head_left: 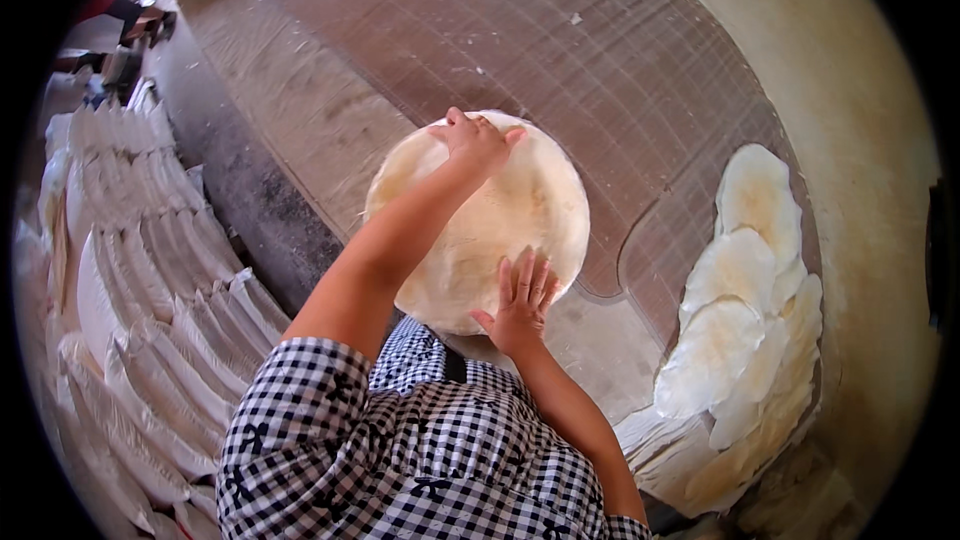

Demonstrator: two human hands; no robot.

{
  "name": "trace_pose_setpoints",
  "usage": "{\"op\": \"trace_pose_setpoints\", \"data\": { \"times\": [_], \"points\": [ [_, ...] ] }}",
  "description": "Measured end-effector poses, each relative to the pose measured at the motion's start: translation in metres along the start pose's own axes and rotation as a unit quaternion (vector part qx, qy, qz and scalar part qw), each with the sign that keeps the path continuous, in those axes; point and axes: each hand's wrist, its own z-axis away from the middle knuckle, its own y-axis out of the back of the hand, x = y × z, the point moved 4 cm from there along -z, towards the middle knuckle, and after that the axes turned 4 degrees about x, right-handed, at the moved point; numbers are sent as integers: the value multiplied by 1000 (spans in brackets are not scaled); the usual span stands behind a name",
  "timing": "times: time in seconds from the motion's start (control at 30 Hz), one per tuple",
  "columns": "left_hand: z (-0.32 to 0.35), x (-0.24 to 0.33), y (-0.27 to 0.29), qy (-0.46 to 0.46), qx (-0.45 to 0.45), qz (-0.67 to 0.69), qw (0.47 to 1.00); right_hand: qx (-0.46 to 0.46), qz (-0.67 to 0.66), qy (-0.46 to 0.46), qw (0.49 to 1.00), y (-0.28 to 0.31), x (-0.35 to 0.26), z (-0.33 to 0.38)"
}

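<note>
A thick, round, off-white disc, with faint yellowish patches and a soft uneven rim, lies before my body. I cannot tell whether it is one piece or a stack of thin round sheets. My left hand reaches across to its far edge and rests on top, thumb and fingers spread apart, some fingertips bent out of sight. My right hand presses flat on the near right part, fingers stretched out.
Overlapping pale round sheets are heaped at the right. Rows of white packed bundles stand at the left. A brown gridded sheet covers much of the surface ahead. Part of another person shows at the far left.
</note>
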Motion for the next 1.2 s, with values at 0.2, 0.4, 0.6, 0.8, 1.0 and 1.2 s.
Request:
{"op": "trace_pose_setpoints", "data": {
  "times": [0.2, 0.4, 0.6, 0.8, 1.0, 1.2],
  "points": [
    [69, -112, 33, -135, 236, 177, 946, 59, -87, -8, 994, 16, 14, 2],
    [168, -143, -64, -187, 188, 69, 962, 87, 26, -28, 995, 37, 35, -22],
    [163, -144, -85, -225, 212, 64, 949, 74, 31, -13, 997, 36, 44, -19],
    [150, -109, -29, -166, 213, -13, 963, 205, 7, -31, 978, 38, 73, 32],
    [75, -127, -95, -260, 214, 157, 928, 161, 72, -211, 961, 2, 169, 144],
    [114, -59, -43, -309, 293, -1, 905, 195, 62, -432, 878, 22, 282, 269]
  ]
}}
